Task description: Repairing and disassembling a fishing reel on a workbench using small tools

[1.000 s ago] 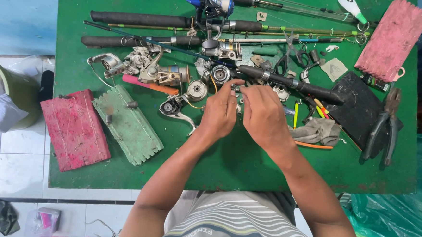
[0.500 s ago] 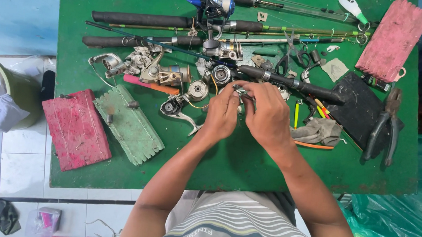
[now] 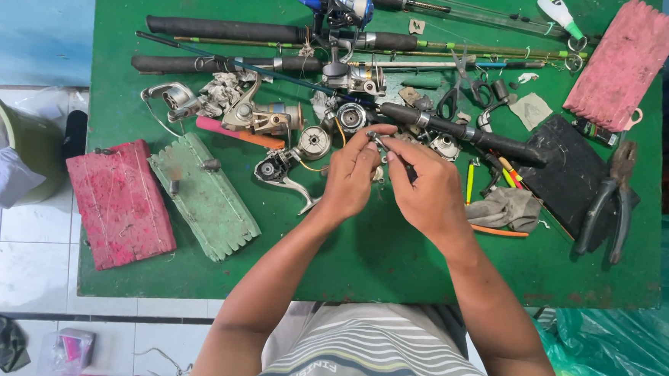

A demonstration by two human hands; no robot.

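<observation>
Green table [image 3: 391, 267] cluttered; left hand [image 3: 348, 177] and right hand [image 3: 426, 189] pinch small metal part [image 3: 376, 143] (thin, silvery) between fingertips.

I am seeing few packaged or labelled items. A small white squeeze bottle [image 3: 555, 9] with a green cap is lying at the green table's [image 3: 391, 267] top right edge. A small dark bottle [image 3: 595, 131] bearing a green label is lying beside the pink ridged board [image 3: 623, 62]. A clear plastic packet [image 3: 70, 347] with pink contents is sitting on the tiled floor [image 3: 26, 256], lower left.
</observation>
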